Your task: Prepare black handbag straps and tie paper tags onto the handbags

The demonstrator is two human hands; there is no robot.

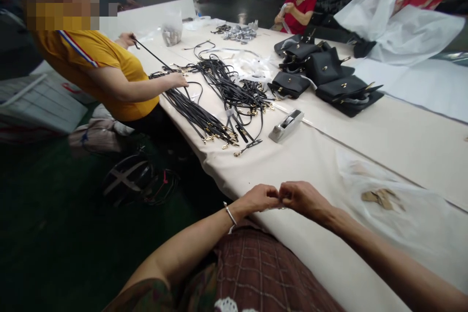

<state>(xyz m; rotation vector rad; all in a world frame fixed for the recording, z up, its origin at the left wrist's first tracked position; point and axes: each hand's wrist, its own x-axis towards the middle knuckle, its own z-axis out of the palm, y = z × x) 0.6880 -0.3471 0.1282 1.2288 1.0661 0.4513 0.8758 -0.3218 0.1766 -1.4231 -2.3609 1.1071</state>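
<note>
My left hand (259, 198), with a bracelet on its wrist, is closed at the near edge of the covered table (307, 156). Against it, fingertips nearly touching, my right hand (300, 198) is curled closed too. Something small and shiny shows just beneath the fingers, too small to make out. Beyond my hands lies a metal tape dispenser (286, 126). Black straps with gold clasps (193, 109) are spread in a bundle to the left of it, and a second tangled pile (226, 80) lies behind.
Black handbags (329, 70) stand farther back. A plastic bag with tan pieces (382, 199) lies at right. At left a person in yellow (127, 78) holds a strap. A person in red (302, 5) sits across; another handles white sheeting (398, 14). A white crate (44, 102) stands at left.
</note>
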